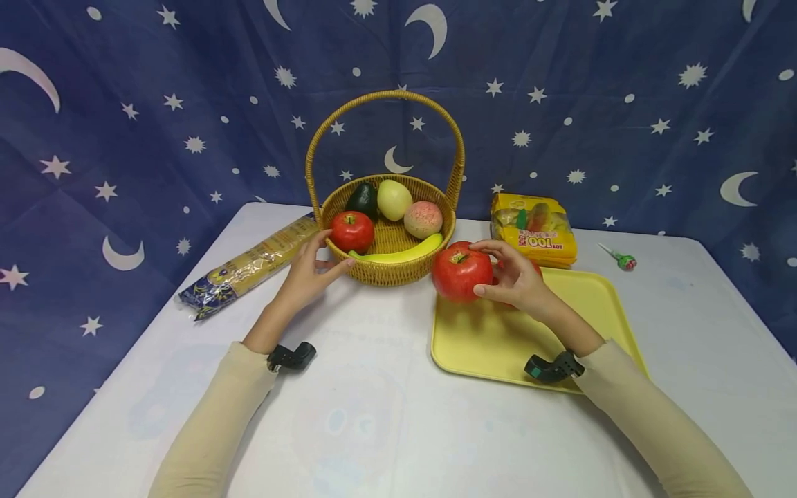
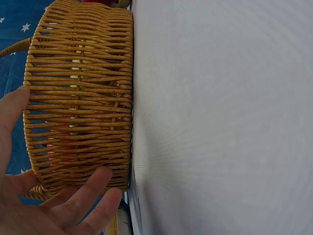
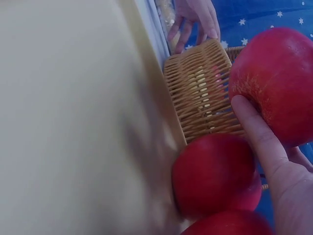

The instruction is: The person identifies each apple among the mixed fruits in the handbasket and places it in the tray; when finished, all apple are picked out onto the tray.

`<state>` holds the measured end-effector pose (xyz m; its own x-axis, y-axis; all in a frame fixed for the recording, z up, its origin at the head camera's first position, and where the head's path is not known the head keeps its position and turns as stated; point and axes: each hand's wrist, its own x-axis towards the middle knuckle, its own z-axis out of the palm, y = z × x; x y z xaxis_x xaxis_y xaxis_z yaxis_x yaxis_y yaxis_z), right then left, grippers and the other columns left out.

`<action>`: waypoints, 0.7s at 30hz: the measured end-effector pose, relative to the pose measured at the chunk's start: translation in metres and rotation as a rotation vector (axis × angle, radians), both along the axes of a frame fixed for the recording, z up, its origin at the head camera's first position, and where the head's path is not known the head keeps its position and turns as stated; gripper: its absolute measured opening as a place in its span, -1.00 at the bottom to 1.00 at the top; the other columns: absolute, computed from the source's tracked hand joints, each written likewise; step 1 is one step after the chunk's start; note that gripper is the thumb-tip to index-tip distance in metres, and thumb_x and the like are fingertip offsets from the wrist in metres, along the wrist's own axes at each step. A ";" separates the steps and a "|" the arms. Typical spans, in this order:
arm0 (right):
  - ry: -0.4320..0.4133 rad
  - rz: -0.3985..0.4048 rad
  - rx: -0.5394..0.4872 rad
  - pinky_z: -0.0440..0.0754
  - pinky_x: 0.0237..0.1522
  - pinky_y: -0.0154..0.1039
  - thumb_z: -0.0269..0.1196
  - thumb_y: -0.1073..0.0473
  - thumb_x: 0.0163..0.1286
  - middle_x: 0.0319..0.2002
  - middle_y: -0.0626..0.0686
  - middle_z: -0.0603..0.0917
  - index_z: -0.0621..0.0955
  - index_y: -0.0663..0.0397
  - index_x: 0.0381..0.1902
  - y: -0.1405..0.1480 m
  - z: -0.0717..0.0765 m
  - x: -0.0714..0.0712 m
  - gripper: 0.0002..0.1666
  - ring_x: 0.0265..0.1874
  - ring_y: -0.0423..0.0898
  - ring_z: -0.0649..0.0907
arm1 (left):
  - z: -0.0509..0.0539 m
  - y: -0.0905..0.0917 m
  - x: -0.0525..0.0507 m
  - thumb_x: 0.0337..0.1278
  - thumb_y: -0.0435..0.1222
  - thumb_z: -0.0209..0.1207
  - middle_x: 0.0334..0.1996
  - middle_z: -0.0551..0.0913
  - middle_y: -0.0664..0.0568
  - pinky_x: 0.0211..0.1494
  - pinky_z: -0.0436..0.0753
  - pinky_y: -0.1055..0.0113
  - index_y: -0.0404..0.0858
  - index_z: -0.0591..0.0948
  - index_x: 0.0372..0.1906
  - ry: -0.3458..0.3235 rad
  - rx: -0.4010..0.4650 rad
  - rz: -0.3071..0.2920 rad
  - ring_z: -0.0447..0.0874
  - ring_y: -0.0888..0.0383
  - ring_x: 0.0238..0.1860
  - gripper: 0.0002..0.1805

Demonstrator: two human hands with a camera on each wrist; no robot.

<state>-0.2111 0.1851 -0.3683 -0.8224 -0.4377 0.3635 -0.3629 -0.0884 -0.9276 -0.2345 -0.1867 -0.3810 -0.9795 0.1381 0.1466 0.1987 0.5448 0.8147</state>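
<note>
My right hand (image 1: 519,280) grips a large red apple (image 1: 459,277) between thumb and fingers, raised over the left edge of the yellow tray (image 1: 479,363). More red apples (image 3: 212,178) lie below it, mostly hidden by the hand in the head view. My left hand (image 1: 308,270) has its fingers spread at the left front of the wicker basket (image 2: 80,107). Its fingertips are at the woven side and rim, holding nothing. Inside the basket sit a red apple (image 1: 352,232), an avocado (image 1: 363,200), a pale yellow-green round fruit (image 1: 394,199), a peach (image 1: 423,219) and a banana (image 1: 401,256).
Left of the basket, a long clear packet of pasta (image 1: 249,266) lies slantwise. A yellow packet (image 1: 535,232) stands behind the tray, with a small wrapped lollipop (image 1: 620,259) to its right. The basket's tall handle (image 1: 398,95) arches above the fruit.
</note>
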 end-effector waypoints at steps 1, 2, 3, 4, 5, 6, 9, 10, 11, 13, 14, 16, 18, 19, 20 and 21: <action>0.002 0.003 0.006 0.65 0.03 -0.27 0.36 0.53 0.13 0.16 -0.05 0.47 0.49 -0.03 0.18 0.001 0.000 0.001 -0.32 0.11 -0.05 0.51 | 0.000 0.000 0.000 0.21 -0.05 0.29 0.31 0.21 -0.34 0.10 0.62 -0.05 -0.18 0.13 0.50 0.002 0.001 0.000 0.60 -0.26 0.05 -0.13; 0.004 0.007 0.012 0.64 0.03 -0.28 0.36 0.53 0.12 0.17 -0.05 0.47 0.49 -0.03 0.17 0.001 0.000 0.002 -0.32 0.13 -0.05 0.50 | 0.000 0.000 0.000 0.21 -0.05 0.29 0.31 0.21 -0.35 0.10 0.62 -0.05 -0.18 0.14 0.50 0.002 0.002 -0.001 0.60 -0.26 0.05 -0.14; 0.006 0.013 0.015 0.64 0.04 -0.28 0.36 0.53 0.12 0.17 -0.06 0.47 0.50 -0.04 0.17 0.002 -0.001 0.002 -0.32 0.14 -0.05 0.49 | 0.000 0.000 0.000 0.21 -0.05 0.29 0.32 0.21 -0.35 0.09 0.62 -0.05 -0.18 0.14 0.49 0.002 0.001 0.000 0.60 -0.26 0.05 -0.14; 0.007 0.020 0.017 0.64 0.04 -0.28 0.36 0.53 0.12 0.18 -0.06 0.46 0.50 -0.04 0.17 0.003 -0.001 0.003 -0.32 0.15 -0.06 0.49 | 0.000 0.000 0.000 0.21 -0.05 0.29 0.32 0.21 -0.34 0.08 0.63 -0.04 -0.18 0.14 0.49 0.001 0.000 0.002 0.60 -0.26 0.05 -0.14; 0.008 0.027 0.016 0.64 0.04 -0.27 0.36 0.54 0.11 0.18 -0.06 0.46 0.50 -0.03 0.16 0.004 -0.001 0.003 -0.32 0.16 -0.06 0.48 | 0.000 0.000 0.000 0.21 -0.05 0.29 0.32 0.21 -0.34 0.08 0.63 -0.05 -0.18 0.13 0.50 0.001 -0.001 0.003 0.60 -0.26 0.05 -0.14; 0.012 0.030 0.017 0.64 0.04 -0.28 0.36 0.53 0.12 0.18 -0.07 0.46 0.51 -0.03 0.16 0.004 -0.002 0.003 -0.33 0.16 -0.06 0.48 | 0.000 0.000 0.000 0.21 -0.05 0.29 0.32 0.21 -0.34 0.08 0.63 -0.04 -0.17 0.13 0.50 -0.001 -0.003 0.006 0.60 -0.25 0.05 -0.14; 0.011 0.042 0.008 0.65 0.03 -0.27 0.36 0.53 0.12 0.19 -0.07 0.45 0.52 -0.04 0.15 0.007 -0.003 0.005 -0.34 0.13 -0.07 0.50 | 0.001 0.000 0.000 0.21 -0.04 0.29 0.32 0.22 -0.33 0.08 0.64 -0.02 -0.17 0.13 0.50 -0.002 -0.006 0.010 0.60 -0.24 0.05 -0.13; 0.008 0.045 0.006 0.65 0.03 -0.27 0.35 0.54 0.12 0.19 -0.07 0.45 0.52 -0.04 0.15 0.008 -0.003 0.005 -0.34 0.13 -0.07 0.50 | 0.001 0.000 0.000 0.21 -0.03 0.29 0.32 0.22 -0.34 0.08 0.64 -0.02 -0.17 0.13 0.50 -0.001 -0.006 0.010 0.60 -0.25 0.05 -0.13; 0.005 0.047 0.004 0.65 0.02 -0.27 0.36 0.54 0.12 0.19 -0.06 0.44 0.52 -0.03 0.15 0.009 -0.004 0.006 -0.33 0.13 -0.07 0.50 | 0.001 0.000 -0.001 0.21 -0.03 0.29 0.32 0.21 -0.34 0.08 0.64 -0.02 -0.17 0.13 0.50 -0.001 -0.005 0.010 0.60 -0.25 0.05 -0.13; -0.003 0.050 0.012 0.65 0.01 -0.26 0.35 0.55 0.11 0.20 -0.07 0.44 0.51 -0.03 0.16 0.010 -0.005 0.008 -0.32 0.13 -0.09 0.50 | 0.001 0.001 -0.001 0.21 -0.02 0.28 0.32 0.21 -0.34 0.08 0.64 -0.02 -0.17 0.12 0.50 -0.002 -0.006 0.012 0.60 -0.25 0.06 -0.12; -0.007 0.051 0.022 0.66 0.01 -0.26 0.35 0.55 0.11 0.20 -0.08 0.44 0.51 -0.03 0.16 0.011 -0.006 0.008 -0.32 0.14 -0.10 0.50 | 0.001 0.000 0.000 0.21 -0.02 0.28 0.32 0.21 -0.34 0.08 0.64 -0.02 -0.16 0.12 0.50 -0.003 -0.005 0.014 0.60 -0.24 0.06 -0.12; -0.017 0.048 0.049 0.66 -0.01 -0.26 0.35 0.56 0.11 0.19 -0.09 0.46 0.51 -0.03 0.17 0.012 -0.008 0.010 -0.31 0.14 -0.12 0.50 | 0.001 0.000 0.000 0.22 -0.02 0.28 0.32 0.21 -0.34 0.08 0.63 -0.04 -0.17 0.11 0.51 -0.006 -0.007 0.016 0.59 -0.25 0.06 -0.12; -0.021 0.045 0.078 0.67 -0.02 -0.26 0.34 0.57 0.12 0.18 -0.10 0.47 0.51 -0.04 0.17 0.015 -0.011 0.011 -0.31 0.13 -0.14 0.51 | 0.001 0.000 0.000 0.22 -0.03 0.28 0.32 0.21 -0.34 0.08 0.63 -0.04 -0.17 0.11 0.51 -0.010 -0.007 0.016 0.59 -0.24 0.07 -0.12; -0.022 0.044 0.091 0.67 -0.02 -0.26 0.33 0.57 0.12 0.17 -0.11 0.47 0.50 -0.04 0.17 0.016 -0.012 0.012 -0.31 0.13 -0.15 0.51 | 0.001 0.000 0.000 0.22 -0.03 0.28 0.32 0.21 -0.33 0.08 0.63 -0.04 -0.16 0.11 0.51 -0.013 -0.005 0.017 0.60 -0.24 0.07 -0.12; -0.022 0.044 0.100 0.67 -0.02 -0.26 0.33 0.57 0.13 0.17 -0.10 0.48 0.50 -0.03 0.17 0.017 -0.013 0.013 -0.31 0.13 -0.15 0.51 | 0.001 0.000 0.000 0.22 -0.03 0.28 0.33 0.21 -0.33 0.09 0.63 -0.04 -0.16 0.11 0.51 -0.014 -0.004 0.017 0.59 -0.24 0.07 -0.12; -0.023 0.044 0.107 0.67 -0.02 -0.25 0.33 0.57 0.13 0.17 -0.10 0.48 0.50 -0.03 0.17 0.018 -0.013 0.013 -0.31 0.13 -0.15 0.51 | 0.001 0.000 0.000 0.22 -0.03 0.28 0.33 0.21 -0.34 0.09 0.62 -0.05 -0.16 0.11 0.51 -0.013 -0.004 0.015 0.59 -0.24 0.07 -0.12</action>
<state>-0.1982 0.2026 -0.3816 -0.8090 -0.5089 0.2942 -0.3398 -0.0035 -0.9405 -0.2343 -0.1866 -0.3800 -0.9834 0.1235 0.1330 0.1795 0.5508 0.8151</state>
